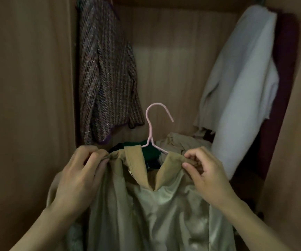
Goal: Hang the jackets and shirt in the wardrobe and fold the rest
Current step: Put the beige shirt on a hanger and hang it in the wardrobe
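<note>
Plainly the tan jacket [146, 205] — held before the open wardrobe [173, 60] on a pink hanger [152, 127] — is soft, limp and slippery-lined, so each grip, left hand [77, 176] and right hand [207, 176], pinches a shoulder — the sensible hold.

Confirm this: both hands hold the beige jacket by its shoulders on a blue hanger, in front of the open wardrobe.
One detail is wrong: the hanger is pink, not blue, as the head view shows. The rest holds: the left hand and right hand each pinch a shoulder of the beige jacket before the open wardrobe.
</note>
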The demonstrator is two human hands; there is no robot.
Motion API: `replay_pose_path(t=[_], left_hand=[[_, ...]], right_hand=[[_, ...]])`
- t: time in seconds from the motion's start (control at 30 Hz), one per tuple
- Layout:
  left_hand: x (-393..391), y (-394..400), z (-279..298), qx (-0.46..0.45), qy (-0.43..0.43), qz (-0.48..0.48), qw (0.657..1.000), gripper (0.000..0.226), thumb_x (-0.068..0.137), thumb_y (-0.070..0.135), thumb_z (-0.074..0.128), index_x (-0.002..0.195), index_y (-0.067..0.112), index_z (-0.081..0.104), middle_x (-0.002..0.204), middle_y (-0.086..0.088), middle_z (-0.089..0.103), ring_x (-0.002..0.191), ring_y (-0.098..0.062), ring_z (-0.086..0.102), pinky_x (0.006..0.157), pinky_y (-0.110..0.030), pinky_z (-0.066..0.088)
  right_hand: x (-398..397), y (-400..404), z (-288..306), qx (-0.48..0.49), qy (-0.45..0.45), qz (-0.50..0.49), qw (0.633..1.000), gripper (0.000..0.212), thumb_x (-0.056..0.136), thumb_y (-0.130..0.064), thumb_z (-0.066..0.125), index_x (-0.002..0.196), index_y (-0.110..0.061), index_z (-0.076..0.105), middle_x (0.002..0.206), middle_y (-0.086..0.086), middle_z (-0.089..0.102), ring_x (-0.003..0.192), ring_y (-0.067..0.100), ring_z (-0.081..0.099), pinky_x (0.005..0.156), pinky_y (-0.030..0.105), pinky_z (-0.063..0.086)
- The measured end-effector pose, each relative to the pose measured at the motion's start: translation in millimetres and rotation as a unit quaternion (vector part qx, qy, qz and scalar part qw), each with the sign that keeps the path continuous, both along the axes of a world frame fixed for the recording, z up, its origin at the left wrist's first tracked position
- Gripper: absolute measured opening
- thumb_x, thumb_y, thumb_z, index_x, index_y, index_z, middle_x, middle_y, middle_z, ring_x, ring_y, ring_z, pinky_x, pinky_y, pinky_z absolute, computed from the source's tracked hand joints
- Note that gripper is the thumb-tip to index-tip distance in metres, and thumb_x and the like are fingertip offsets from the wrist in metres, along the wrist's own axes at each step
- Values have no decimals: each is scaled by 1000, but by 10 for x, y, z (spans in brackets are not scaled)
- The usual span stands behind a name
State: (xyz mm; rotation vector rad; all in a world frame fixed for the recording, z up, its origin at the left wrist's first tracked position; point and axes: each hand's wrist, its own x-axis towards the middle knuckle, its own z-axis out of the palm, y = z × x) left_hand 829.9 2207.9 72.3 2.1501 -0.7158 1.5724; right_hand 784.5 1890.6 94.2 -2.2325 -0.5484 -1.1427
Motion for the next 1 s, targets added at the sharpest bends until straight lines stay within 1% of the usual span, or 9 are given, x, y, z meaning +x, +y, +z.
replay_pose_path(t=[0.17,0.27,0.37,0.47,0.57,0.7,0.83,0.93,1.0], left_hand=[[392,-10,272,12,-46,50,998,29,98,19,51,106,-4,65,102,-16,56,91,-32,54,81,-33,41],[610,-97,509,9,-63,82,995,29,97,19,51,105,-5,66,101,-18,58,92,-32,53,81,-32,39],[783,-276,797,6,-71,113,991,26,96,16,52,105,-4,65,100,-17,58,92,-30,53,80,-29,38],[943,-497,1099,7,-100,150,984,21,95,13,55,104,-3,64,99,-17,57,91,-29,52,77,-31,39],[1121,-669,1404,15,-134,185,973,21,96,14,54,104,-2,64,98,-16,56,89,-29,52,75,-32,40],[1310,-750,1914,17,-153,225,962,21,97,18,52,103,2,63,96,-11,54,87,-24,49,76,-24,33],[1427,-764,2494,30,-189,265,945,19,97,19,51,101,4,61,93,-11,49,84,-25,46,72,-26,30],[1509,-720,2871,50,-204,292,933,16,98,19,51,101,6,59,93,-8,46,82,-21,42,70,-27,27],[1584,-665,3055,52,-211,307,926,12,99,18,53,101,7,58,93,-6,46,82,-20,41,68,-30,30]], right_hand=[[516,45,159,-3,-56,-23,998,15,92,-14,66,100,-24,58,94,-14,52,88,11,54,75,37,49],[852,16,355,4,-95,-17,995,17,92,-15,64,99,-27,55,94,-16,50,87,14,52,74,40,47],[1208,-83,598,16,-143,-16,990,16,89,-10,67,98,-21,59,94,-10,55,88,19,53,75,46,44],[1567,-234,882,27,-181,4,983,8,90,-12,65,96,-18,62,94,-7,57,88,21,54,74,43,40],[1945,-359,1196,48,-200,32,978,12,88,-9,69,93,-18,62,93,-6,58,88,21,53,74,39,36],[2435,-352,1670,76,-239,58,966,9,87,-12,65,92,-19,62,92,-3,58,88,25,53,75,45,41],[2787,-209,2198,127,-263,84,953,12,84,-10,68,91,-18,62,94,2,60,91,29,55,79,49,44],[3019,-101,2570,147,-280,93,944,12,84,-12,68,91,-20,63,94,2,59,92,29,55,80,51,46],[3176,-22,2764,151,-288,101,940,14,84,-12,68,90,-23,62,93,0,57,91,27,55,81,51,46]])
